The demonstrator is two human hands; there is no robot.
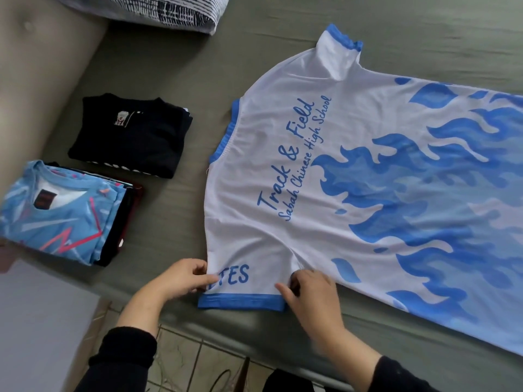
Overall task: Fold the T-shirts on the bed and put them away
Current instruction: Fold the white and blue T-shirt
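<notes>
A white T-shirt with blue flames and blue trim lies flat, back side up, on the grey-green bed sheet, its collar toward the left and its hem off the right edge. My left hand pinches the near sleeve at its left edge. My right hand pinches the same sleeve at its right side, by the armpit seam. A folded black T-shirt and a stack topped by a folded light-blue patterned T-shirt sit on the bed to the left.
A black-and-white patterned pillow lies at the top. A beige padded headboard runs along the left. The bed's near edge drops to a tiled floor below my arms.
</notes>
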